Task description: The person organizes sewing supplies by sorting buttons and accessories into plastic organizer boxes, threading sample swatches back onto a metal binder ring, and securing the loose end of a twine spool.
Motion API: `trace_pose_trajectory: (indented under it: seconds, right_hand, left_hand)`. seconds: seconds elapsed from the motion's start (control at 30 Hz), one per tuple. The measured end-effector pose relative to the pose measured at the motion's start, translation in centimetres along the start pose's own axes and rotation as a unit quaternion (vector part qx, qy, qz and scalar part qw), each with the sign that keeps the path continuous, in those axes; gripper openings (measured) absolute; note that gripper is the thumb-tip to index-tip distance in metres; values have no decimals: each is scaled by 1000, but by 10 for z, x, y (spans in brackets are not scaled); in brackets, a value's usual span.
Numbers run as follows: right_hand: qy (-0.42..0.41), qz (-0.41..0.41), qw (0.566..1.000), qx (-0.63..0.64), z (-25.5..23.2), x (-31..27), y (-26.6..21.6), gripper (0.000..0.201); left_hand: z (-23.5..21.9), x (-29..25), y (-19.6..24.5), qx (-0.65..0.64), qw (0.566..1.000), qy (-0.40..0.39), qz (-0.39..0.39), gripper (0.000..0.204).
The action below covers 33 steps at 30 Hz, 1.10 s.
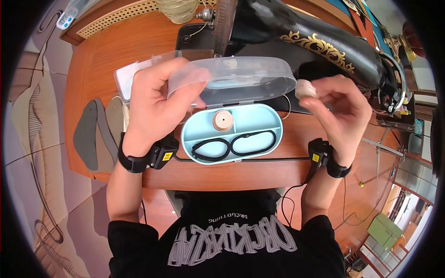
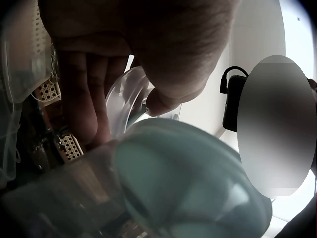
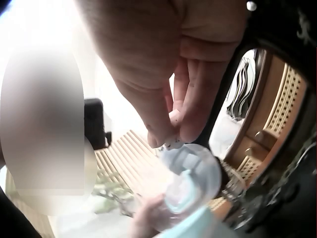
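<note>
A light-blue oval case [image 1: 204, 135] with compartments stands on the table, its clear lid [image 1: 245, 95] raised. My left hand [image 1: 155, 99] grips the lid at its left end, thumb on one side and fingers on the other. A beige roll with a dotted edge [image 1: 223, 120] sits in the upper left compartment. Two black cord loops [image 1: 252, 143] lie in the lower one. To the right of the lid, my right hand [image 1: 340, 109] pinches a small whitish roll [image 1: 306, 88] between thumb and fingertips; in the right wrist view the roll [image 3: 173, 144] is mostly hidden by the fingers.
A black sewing machine [image 1: 324, 46] with gold ornament stands behind and to the right. A clear box [image 1: 125, 78] lies behind my left hand, and flat grey pattern pieces [image 1: 86, 139] are at the table's left. A ball of twine [image 1: 178, 9] sits at the back.
</note>
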State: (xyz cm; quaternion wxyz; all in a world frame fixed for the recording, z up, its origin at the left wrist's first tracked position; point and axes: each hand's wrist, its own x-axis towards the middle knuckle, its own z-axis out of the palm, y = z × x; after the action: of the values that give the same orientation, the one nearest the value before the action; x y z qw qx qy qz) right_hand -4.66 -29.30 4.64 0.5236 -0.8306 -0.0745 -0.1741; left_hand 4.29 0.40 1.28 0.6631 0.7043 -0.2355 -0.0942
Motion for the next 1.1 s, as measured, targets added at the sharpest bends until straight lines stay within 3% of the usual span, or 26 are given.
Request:
trace_pose_trajectory:
  seconds: [0.07, 0.13, 0.27, 0.57, 0.7, 0.77, 1.1]
  right_hand:
    - [4, 10, 999, -40, 7, 4, 1, 30]
    - [-3, 54, 985, -162, 11, 4, 5, 24]
    - [-6, 44, 982, -184, 16, 7, 12, 22]
    - [29, 104, 971, -215, 18, 8, 22, 15]
    - [53, 101, 970, -214, 19, 9, 22, 14]
    - [110, 108, 971, -182, 20, 10, 24, 13]
    - [131, 63, 981, -127, 22, 8, 13, 13]
  left_hand:
    - [0, -1, 0, -1, 1000, -3, 9, 13]
    - [1, 0, 1, -6, 1000, 8, -10, 12]
    - [-1, 0, 2, -1, 1000, -5, -4, 13]
    - [0, -2, 2, -5, 1000, 1, 4, 14]
    - [1, -1, 3, 0, 1000, 2, 10, 14]
    - [1, -1, 3, -2, 1000, 6, 17, 14]
    - [1, -1, 3, 4, 1000, 13, 4, 15]
